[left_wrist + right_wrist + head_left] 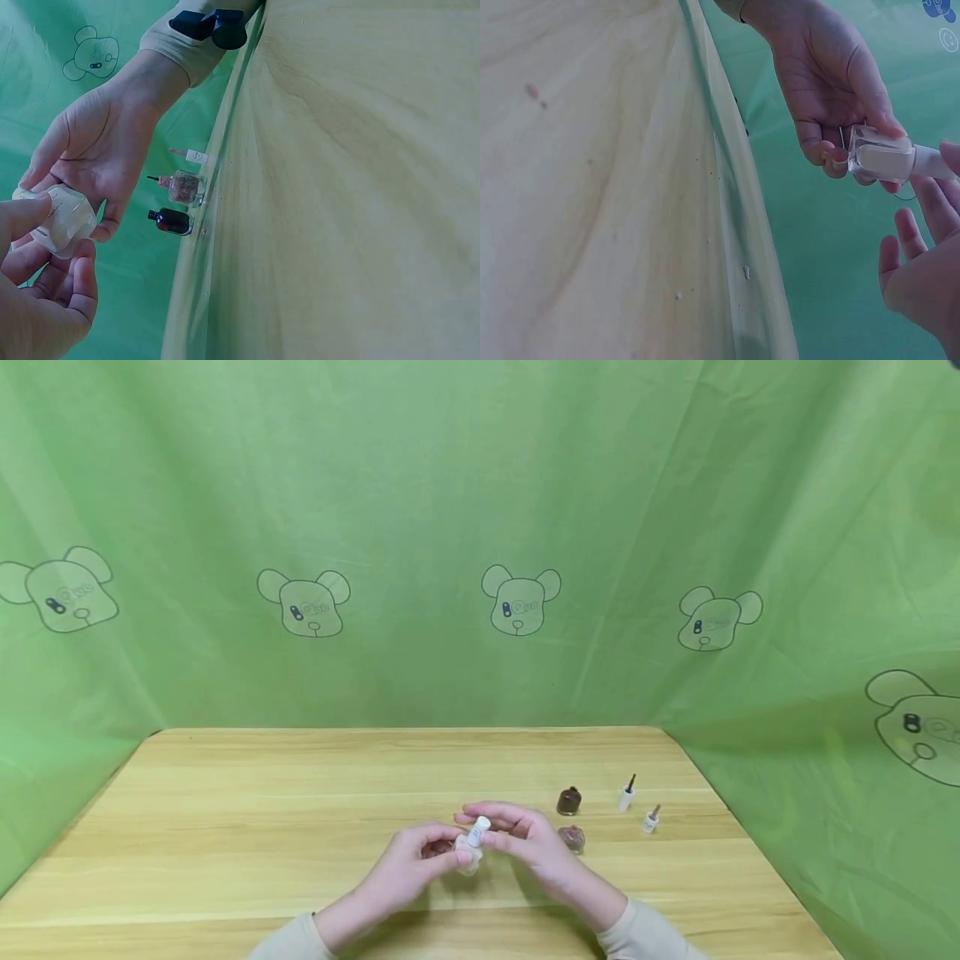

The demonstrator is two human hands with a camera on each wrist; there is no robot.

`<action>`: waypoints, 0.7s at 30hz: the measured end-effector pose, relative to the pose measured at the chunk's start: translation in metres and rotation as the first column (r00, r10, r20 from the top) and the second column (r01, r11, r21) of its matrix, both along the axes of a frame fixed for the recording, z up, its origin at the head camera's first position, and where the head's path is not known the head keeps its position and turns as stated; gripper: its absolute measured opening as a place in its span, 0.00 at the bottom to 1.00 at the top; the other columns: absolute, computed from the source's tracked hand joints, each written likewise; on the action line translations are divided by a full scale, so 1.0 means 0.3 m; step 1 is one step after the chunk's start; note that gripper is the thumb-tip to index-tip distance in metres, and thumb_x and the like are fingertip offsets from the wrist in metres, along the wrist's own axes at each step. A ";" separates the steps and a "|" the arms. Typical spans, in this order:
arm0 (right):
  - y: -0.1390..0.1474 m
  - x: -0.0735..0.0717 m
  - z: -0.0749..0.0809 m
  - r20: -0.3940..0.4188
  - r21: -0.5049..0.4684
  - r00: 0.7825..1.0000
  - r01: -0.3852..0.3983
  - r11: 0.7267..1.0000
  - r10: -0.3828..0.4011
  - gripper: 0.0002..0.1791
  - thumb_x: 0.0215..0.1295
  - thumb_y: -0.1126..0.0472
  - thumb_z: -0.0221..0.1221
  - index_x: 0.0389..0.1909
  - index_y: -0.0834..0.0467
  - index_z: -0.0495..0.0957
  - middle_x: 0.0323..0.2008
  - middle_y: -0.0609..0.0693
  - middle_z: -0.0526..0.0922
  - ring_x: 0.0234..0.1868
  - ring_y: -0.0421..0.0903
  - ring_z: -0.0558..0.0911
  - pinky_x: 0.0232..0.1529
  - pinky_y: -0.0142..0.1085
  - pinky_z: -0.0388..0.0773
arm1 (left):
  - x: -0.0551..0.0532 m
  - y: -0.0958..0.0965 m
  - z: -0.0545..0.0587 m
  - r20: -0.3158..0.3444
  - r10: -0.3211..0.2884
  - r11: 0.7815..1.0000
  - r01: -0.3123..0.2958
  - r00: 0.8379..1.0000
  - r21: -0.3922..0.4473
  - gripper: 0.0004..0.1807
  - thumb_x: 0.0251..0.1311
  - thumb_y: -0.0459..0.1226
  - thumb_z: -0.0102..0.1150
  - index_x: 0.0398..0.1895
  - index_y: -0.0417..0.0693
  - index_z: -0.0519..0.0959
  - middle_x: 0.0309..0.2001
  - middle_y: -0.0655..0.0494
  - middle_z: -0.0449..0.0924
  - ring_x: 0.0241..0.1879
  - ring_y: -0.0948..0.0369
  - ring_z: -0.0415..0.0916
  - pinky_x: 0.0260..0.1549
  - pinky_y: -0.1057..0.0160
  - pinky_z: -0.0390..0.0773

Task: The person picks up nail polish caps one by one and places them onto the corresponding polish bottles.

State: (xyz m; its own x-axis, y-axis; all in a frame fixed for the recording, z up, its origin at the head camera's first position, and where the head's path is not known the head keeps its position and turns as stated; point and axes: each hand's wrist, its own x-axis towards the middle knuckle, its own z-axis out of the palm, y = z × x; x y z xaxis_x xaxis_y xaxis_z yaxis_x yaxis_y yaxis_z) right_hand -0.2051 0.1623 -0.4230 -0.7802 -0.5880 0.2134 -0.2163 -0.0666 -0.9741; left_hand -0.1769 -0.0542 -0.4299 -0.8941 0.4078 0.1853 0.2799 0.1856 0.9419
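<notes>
My left hand (408, 868) grips a small clear glass nail polish bottle (881, 154) with whitish polish inside, its thumb on one side and fingers on the other. A white cap (479, 831) sits at the bottle's neck. The thumb and fingers of my right hand (536, 847) pinch that cap, its other fingers spread loosely. Above the table both hands are close together, with the bottle tilted between them. In the left wrist view the glass body of the bottle (67, 221) shows, while the cap is largely hidden.
Right of my hands, a dark brown nail polish bottle (569, 801) and a pinkish one (572, 838) stand uncapped on the wooden table (262, 810). Beyond them are two white brush caps (626, 797), brushes pointing up. Green curtains (420, 485) surround the table's back and sides.
</notes>
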 end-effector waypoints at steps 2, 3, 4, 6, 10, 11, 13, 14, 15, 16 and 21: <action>-0.001 -0.001 0.000 0.006 -0.005 1.000 -0.004 1.000 0.004 0.22 0.69 0.66 0.54 0.61 0.70 0.69 0.55 0.42 0.83 0.57 0.40 0.81 0.63 0.36 0.69 | 0.000 0.000 0.002 0.004 0.000 1.000 0.000 1.000 0.001 0.17 0.60 0.41 0.64 0.48 0.39 0.81 0.42 0.46 0.84 0.36 0.68 0.76 0.38 0.73 0.78; -0.001 -0.001 0.000 0.011 -0.004 1.000 0.001 1.000 -0.001 0.21 0.69 0.66 0.55 0.60 0.70 0.69 0.55 0.41 0.83 0.57 0.40 0.81 0.63 0.34 0.69 | 0.001 -0.001 0.003 0.005 -0.002 1.000 0.002 1.000 0.003 0.18 0.60 0.41 0.64 0.48 0.38 0.81 0.43 0.46 0.84 0.36 0.68 0.76 0.39 0.73 0.78; -0.001 -0.001 0.000 0.014 -0.003 1.000 0.005 1.000 -0.005 0.21 0.69 0.66 0.55 0.59 0.71 0.70 0.54 0.40 0.83 0.57 0.39 0.81 0.62 0.33 0.70 | 0.001 -0.001 0.005 0.006 -0.003 1.000 0.003 1.000 0.005 0.17 0.60 0.40 0.64 0.48 0.38 0.81 0.43 0.46 0.83 0.37 0.68 0.76 0.39 0.73 0.78; -0.001 -0.001 -0.001 0.016 0.002 1.000 0.016 1.000 -0.016 0.20 0.68 0.65 0.55 0.58 0.71 0.71 0.53 0.39 0.84 0.56 0.39 0.81 0.62 0.34 0.70 | 0.002 -0.001 0.006 0.011 -0.008 1.000 0.008 1.000 0.006 0.18 0.60 0.40 0.64 0.48 0.38 0.80 0.43 0.46 0.83 0.37 0.68 0.75 0.39 0.73 0.78; 0.000 0.001 -0.004 0.039 0.009 0.998 0.041 0.999 -0.041 0.17 0.67 0.65 0.57 0.55 0.66 0.75 0.49 0.38 0.86 0.53 0.39 0.83 0.62 0.39 0.68 | 0.003 0.002 0.005 0.017 -0.021 1.000 0.021 1.000 0.015 0.18 0.61 0.40 0.63 0.49 0.37 0.80 0.46 0.45 0.83 0.38 0.68 0.75 0.41 0.73 0.78; -0.001 0.002 -0.006 0.047 0.009 0.998 0.051 0.999 -0.051 0.16 0.66 0.65 0.58 0.54 0.63 0.77 0.48 0.38 0.86 0.51 0.39 0.84 0.61 0.40 0.68 | 0.003 0.002 0.004 0.019 -0.023 1.000 0.023 1.000 0.015 0.18 0.61 0.40 0.63 0.49 0.37 0.79 0.47 0.45 0.82 0.39 0.68 0.76 0.41 0.73 0.79; -0.002 0.004 -0.009 0.063 0.009 0.995 0.076 0.997 -0.076 0.13 0.65 0.65 0.59 0.50 0.56 0.80 0.46 0.38 0.87 0.49 0.38 0.84 0.60 0.41 0.68 | 0.003 0.003 0.002 0.024 -0.025 1.000 0.024 0.999 0.016 0.18 0.60 0.39 0.63 0.49 0.37 0.79 0.47 0.44 0.82 0.39 0.68 0.76 0.41 0.73 0.79; -0.004 0.006 -0.011 0.071 0.006 0.993 0.090 0.996 -0.091 0.12 0.64 0.65 0.60 0.47 0.53 0.81 0.44 0.38 0.87 0.48 0.38 0.85 0.59 0.41 0.68 | 0.003 0.004 0.001 0.027 -0.025 1.000 0.025 0.999 0.015 0.18 0.60 0.39 0.63 0.49 0.37 0.79 0.46 0.45 0.82 0.38 0.68 0.76 0.40 0.73 0.79; -0.006 0.008 -0.012 0.080 0.006 0.991 0.109 0.994 -0.109 0.11 0.63 0.66 0.61 0.44 0.50 0.82 0.43 0.38 0.87 0.46 0.38 0.85 0.58 0.41 0.69 | 0.003 0.004 0.000 0.029 -0.026 1.000 0.025 0.999 0.014 0.18 0.60 0.38 0.64 0.49 0.37 0.79 0.45 0.45 0.82 0.38 0.68 0.76 0.40 0.73 0.79; -0.008 0.010 -0.013 0.091 0.005 0.988 0.128 0.992 -0.128 0.11 0.62 0.66 0.61 0.41 0.48 0.82 0.42 0.38 0.88 0.45 0.38 0.84 0.57 0.40 0.69 | 0.003 0.005 0.000 0.029 -0.025 1.000 0.024 0.999 0.009 0.17 0.60 0.38 0.64 0.49 0.37 0.79 0.44 0.45 0.83 0.37 0.69 0.76 0.39 0.73 0.79; -0.026 0.026 -0.015 0.140 0.003 0.966 0.219 0.976 -0.217 0.11 0.56 0.67 0.65 0.30 0.45 0.80 0.35 0.38 0.85 0.39 0.37 0.80 0.52 0.37 0.72 | 0.007 0.008 0.001 0.024 -0.030 1.000 0.030 0.999 -0.008 0.16 0.58 0.37 0.65 0.46 0.37 0.80 0.40 0.47 0.83 0.35 0.69 0.75 0.37 0.74 0.78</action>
